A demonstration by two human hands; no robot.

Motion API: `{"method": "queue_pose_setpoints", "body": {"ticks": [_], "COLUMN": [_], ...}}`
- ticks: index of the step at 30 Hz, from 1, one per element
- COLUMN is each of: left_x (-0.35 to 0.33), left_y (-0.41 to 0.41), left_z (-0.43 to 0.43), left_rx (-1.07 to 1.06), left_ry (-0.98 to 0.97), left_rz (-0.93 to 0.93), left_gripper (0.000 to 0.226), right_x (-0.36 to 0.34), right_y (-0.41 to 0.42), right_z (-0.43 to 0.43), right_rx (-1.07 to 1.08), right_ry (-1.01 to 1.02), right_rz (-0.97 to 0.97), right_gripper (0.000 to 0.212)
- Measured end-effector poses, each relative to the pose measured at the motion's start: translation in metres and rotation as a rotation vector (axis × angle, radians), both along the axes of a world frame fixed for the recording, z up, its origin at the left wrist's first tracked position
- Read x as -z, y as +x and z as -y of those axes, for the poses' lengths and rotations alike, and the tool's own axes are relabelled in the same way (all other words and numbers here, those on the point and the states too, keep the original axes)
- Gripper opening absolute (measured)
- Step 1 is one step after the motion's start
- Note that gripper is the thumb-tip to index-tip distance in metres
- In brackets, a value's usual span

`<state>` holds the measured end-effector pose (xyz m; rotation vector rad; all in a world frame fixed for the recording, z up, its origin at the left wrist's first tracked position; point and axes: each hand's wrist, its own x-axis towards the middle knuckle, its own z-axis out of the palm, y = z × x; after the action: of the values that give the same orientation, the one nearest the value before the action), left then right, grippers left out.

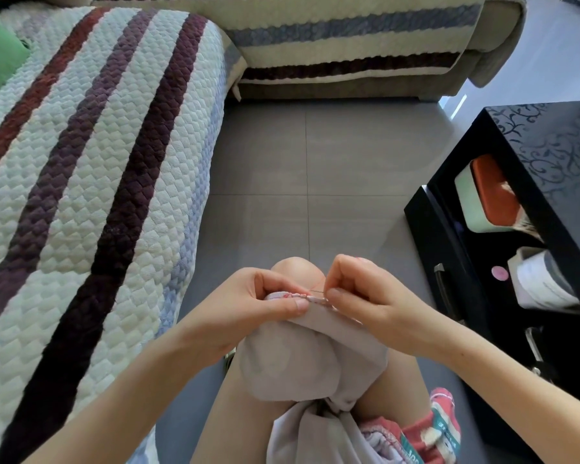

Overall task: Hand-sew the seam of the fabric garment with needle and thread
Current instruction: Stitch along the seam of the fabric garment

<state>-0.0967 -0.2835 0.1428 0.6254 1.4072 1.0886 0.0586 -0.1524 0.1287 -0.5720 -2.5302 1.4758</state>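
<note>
The garment [302,356] is plain pale lilac-grey, with red thread [316,285]. The sofa cover [81,162] is cream with maroon, purple and blue stripes. The floor [282,155] is grey, the table [549,145] black with scrollwork.

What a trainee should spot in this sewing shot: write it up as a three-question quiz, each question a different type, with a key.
1. True or false: the left hand pinches the folded edge of the garment.
2. The right hand pinches which item? A) scissors B) the needle C) a thimble
3. Fill in: the thread is ___ in colour.

Key: 1 true; 2 B; 3 red.
</note>
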Motion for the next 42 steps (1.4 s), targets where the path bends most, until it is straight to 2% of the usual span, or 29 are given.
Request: {"method": "queue_pose_setpoints", "body": {"ticks": [5, 16, 21, 29, 35, 42], "left_x": [0.003, 0.006, 0.004, 0.001, -0.002, -0.004], "left_y": [-0.003, -0.006, -0.006, -0.005, -0.004, 0.000], "left_z": [-0.001, -0.001, -0.002, -0.002, -0.003, -0.004], "left_rx": [0.021, 0.040, 0.045, 0.059, 0.078, 0.112], "left_ry": [-0.014, -0.032, -0.035, -0.037, -0.019, -0.013], "left_rz": [-0.011, 0.009, 0.037, 0.046, 0.077, 0.102], "left_gripper": [0.012, 0.014, 0.012, 0.011, 0.012, 0.012], "right_x": [0.006, 0.009, 0.008, 0.009, 0.012, 0.009], "right_y": [0.000, 0.000, 0.000, 0.002, 0.001, 0.003], "right_z": [-0.003, -0.006, -0.004, -0.003, -0.001, -0.004], "right_rx": [-0.005, -0.040, -0.044, -0.046, -0.020, -0.062], "right_ry": [0.077, 0.022, -0.200, -0.340, -0.531, -0.481], "right_rz": [0.002, 0.015, 0.017, -0.011, -0.039, -0.066], "right_gripper": [0.014, 0.011, 0.011, 0.009, 0.020, 0.010]}}
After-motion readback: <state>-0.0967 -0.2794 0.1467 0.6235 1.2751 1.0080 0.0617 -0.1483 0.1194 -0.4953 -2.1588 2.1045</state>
